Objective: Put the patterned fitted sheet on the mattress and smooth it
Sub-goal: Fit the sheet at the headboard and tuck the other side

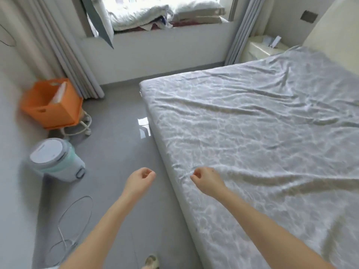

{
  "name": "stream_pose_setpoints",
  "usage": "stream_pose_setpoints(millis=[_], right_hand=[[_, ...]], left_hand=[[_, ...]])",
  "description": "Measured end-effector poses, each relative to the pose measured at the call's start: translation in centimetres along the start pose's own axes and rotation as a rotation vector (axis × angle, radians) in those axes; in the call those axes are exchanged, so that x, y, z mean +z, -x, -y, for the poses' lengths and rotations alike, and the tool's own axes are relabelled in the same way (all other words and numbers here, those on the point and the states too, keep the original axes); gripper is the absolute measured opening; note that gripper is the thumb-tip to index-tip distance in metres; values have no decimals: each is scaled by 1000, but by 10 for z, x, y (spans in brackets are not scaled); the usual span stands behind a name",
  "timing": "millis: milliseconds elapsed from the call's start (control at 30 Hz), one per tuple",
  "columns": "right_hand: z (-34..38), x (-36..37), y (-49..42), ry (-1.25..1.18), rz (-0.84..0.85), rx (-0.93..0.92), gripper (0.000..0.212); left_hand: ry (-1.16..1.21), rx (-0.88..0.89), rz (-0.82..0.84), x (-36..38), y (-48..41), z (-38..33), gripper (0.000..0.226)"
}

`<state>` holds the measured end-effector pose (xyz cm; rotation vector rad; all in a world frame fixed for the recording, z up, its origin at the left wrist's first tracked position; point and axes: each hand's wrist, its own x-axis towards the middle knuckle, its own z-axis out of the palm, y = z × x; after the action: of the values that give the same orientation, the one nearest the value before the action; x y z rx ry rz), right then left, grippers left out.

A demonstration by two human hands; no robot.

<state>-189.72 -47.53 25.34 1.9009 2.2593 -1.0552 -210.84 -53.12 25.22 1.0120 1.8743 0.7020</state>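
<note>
The patterned fitted sheet (262,129), grey with a white rippled print, covers the top of the mattress (174,183) and shows many wrinkles and long folds. Its near left corner wraps over the mattress edge. My left hand (140,179) hangs over the grey floor beside the bed, fingers curled in with nothing in them. My right hand (206,179) is above the sheet at the bed's left edge, fingers loosely curled; I cannot tell whether it pinches fabric.
An orange crate (52,105) on a wheeled stand and a white and mint round appliance (56,160) stand at the left wall. A white cable (75,216) loops on the floor. Folded bedding (165,16) lies on the window ledge; a bedside table (264,49) stands by the headboard.
</note>
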Motion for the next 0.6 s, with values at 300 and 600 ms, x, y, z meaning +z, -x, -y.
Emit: stream_pose_setpoints(millis=[300,600], right_hand=[[177,-53,-225,29,-45,-100,30],[270,-112,-427,-32,-97,-25,31]], left_hand=[[74,54,-138,-195,-208,-43,21],[9,141,-63,-326,-439,-132,23]])
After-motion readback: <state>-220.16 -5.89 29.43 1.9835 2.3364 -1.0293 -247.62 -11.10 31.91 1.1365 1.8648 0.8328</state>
